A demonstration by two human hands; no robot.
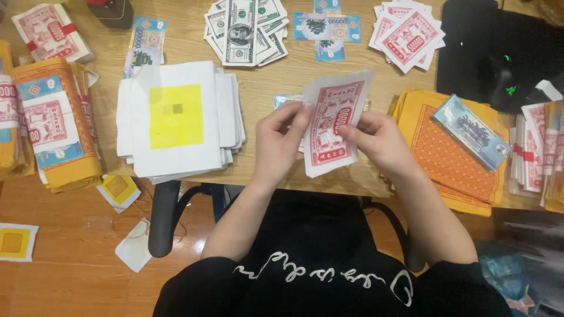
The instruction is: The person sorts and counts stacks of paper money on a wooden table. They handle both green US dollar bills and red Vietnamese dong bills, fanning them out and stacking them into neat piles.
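Note:
A thin sheaf of red-and-white paper notes point(332, 125) is held upright over the table's front edge. My left hand point(281, 141) pinches its left side, thumb on top. From the right, my right hand point(380, 141) grips the other edge. A few more notes lie flat on the wooden table point(276, 82) just behind the sheaf.
White sheets with a yellow square point(176, 117) sit in a stack at the left. Green banknotes point(247, 32), blue notes point(326, 28) and red notes point(408, 36) lie at the back. Orange paper point(449, 155) bearing a blue packet point(472, 132) is at the right; bundled stacks point(50, 126) at far left.

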